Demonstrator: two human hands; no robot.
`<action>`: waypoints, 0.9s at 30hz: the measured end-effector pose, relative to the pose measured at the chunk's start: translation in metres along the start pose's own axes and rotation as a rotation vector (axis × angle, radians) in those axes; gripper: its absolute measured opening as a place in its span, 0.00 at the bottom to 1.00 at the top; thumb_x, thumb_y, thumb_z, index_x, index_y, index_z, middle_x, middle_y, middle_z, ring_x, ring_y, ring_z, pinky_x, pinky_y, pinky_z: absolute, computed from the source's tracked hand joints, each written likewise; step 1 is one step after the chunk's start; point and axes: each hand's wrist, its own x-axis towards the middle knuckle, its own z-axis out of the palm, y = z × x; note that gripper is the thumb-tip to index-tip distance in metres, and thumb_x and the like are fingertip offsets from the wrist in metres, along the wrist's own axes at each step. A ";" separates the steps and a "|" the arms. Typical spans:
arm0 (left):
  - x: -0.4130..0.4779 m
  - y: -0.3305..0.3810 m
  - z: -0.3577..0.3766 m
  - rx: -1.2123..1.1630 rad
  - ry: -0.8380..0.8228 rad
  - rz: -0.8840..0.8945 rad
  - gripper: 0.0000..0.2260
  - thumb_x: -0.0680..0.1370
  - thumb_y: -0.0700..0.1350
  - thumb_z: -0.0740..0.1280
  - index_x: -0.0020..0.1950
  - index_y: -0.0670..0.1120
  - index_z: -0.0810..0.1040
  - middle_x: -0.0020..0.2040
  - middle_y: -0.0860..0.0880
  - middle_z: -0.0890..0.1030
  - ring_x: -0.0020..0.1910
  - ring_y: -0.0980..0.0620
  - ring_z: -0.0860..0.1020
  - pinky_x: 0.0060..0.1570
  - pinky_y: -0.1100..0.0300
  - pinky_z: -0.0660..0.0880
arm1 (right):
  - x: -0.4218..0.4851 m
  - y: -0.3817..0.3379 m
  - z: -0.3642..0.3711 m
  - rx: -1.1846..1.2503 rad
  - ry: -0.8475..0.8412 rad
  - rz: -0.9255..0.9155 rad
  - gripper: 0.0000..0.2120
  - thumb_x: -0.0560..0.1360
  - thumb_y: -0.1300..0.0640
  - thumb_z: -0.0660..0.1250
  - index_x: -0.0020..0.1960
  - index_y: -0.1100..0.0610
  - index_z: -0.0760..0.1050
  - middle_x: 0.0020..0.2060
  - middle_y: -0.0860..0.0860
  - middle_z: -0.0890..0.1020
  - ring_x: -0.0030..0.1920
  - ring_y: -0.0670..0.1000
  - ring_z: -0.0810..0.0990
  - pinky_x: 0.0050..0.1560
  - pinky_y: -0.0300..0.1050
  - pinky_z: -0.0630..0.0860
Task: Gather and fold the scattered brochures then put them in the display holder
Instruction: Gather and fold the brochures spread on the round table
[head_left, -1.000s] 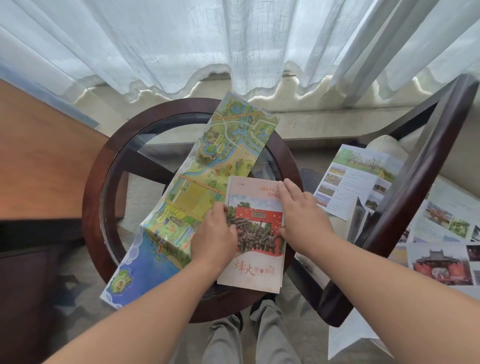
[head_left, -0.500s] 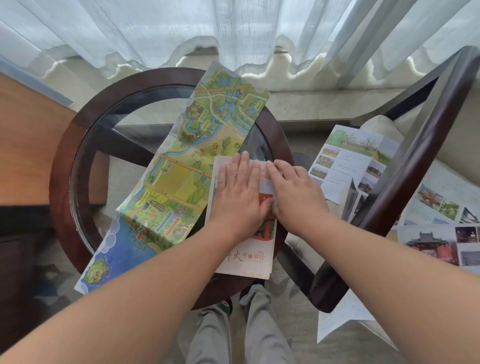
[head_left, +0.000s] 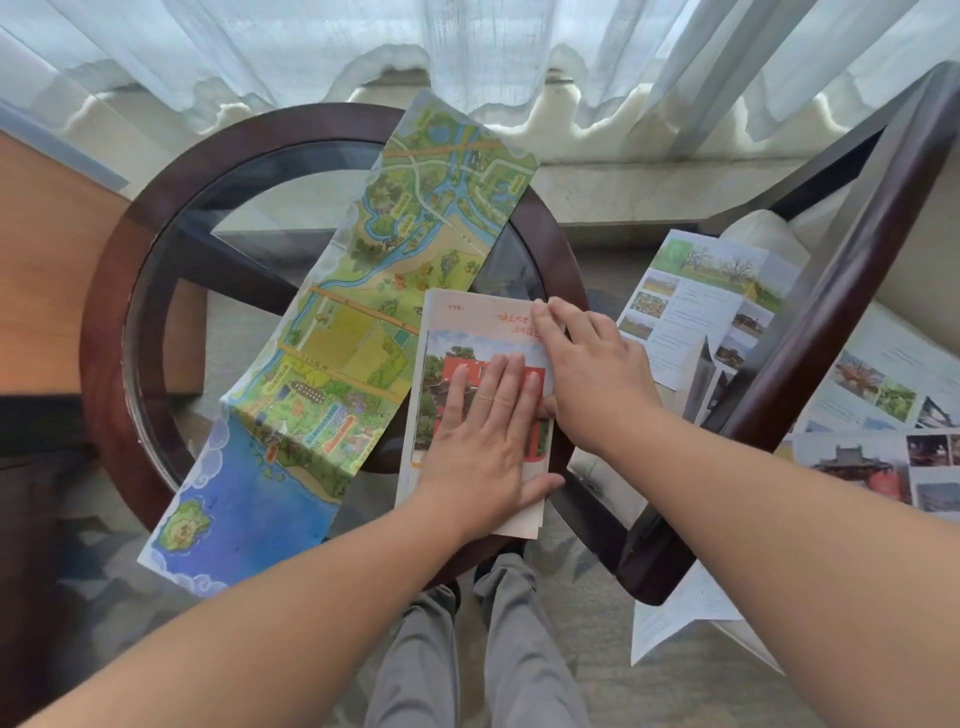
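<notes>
Both hands are laid flat and close together on the folded brochure (head_left: 457, 327). The left hand (head_left: 483, 447) is spread over the red cover picture with its fingers straight. The right hand (head_left: 587, 374) is set along the right edge, its fingers (head_left: 545, 314) stretched toward the top corner. Nothing is gripped by either hand; the paper is only pressed down. The step in hand is judged to be the creasing of this brochure, which lies at the near right of the table, partly over the rim. The next move is expected to call for the crease to be run flat along the whole edge. After that the brochure would be set aside and the next one taken up; the display holder is not seen, so its place cannot be told. A pale sheer curtain (head_left: 467, 41) is hung across the far side of the room. The round table (head_left: 135, 270), a glass top in a dark wooden rim, is stood on carpet. A dark wooden chair (head_left: 831, 291) is placed just beside it on the right. A long map brochure (head_left: 363, 312) is spread unfolded across the glass, its right edge touched or overlapped by the folded one. Several open brochures (head_left: 711, 296) are scattered on the chair seat, and a white sheet (head_left: 675, 618) is seen low beside the chair.
</notes>
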 end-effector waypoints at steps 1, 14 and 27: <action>0.000 0.002 0.001 0.011 -0.018 0.003 0.44 0.74 0.72 0.47 0.78 0.41 0.44 0.79 0.40 0.44 0.79 0.43 0.41 0.75 0.40 0.41 | 0.000 0.000 0.000 0.003 0.002 0.002 0.45 0.74 0.48 0.69 0.79 0.50 0.41 0.78 0.46 0.49 0.74 0.54 0.55 0.69 0.57 0.64; -0.009 -0.036 -0.014 -0.070 -0.025 -0.031 0.41 0.76 0.69 0.43 0.79 0.41 0.44 0.80 0.41 0.43 0.78 0.45 0.38 0.76 0.48 0.37 | 0.001 -0.005 -0.003 0.004 -0.070 0.045 0.51 0.72 0.47 0.73 0.79 0.50 0.39 0.78 0.46 0.47 0.76 0.55 0.52 0.68 0.60 0.64; -0.093 -0.045 -0.022 -0.167 -0.090 0.000 0.33 0.80 0.63 0.48 0.80 0.45 0.53 0.80 0.43 0.50 0.79 0.45 0.45 0.75 0.43 0.41 | -0.001 -0.012 -0.010 -0.035 -0.111 0.093 0.52 0.71 0.45 0.73 0.79 0.50 0.40 0.79 0.48 0.47 0.77 0.58 0.51 0.72 0.62 0.60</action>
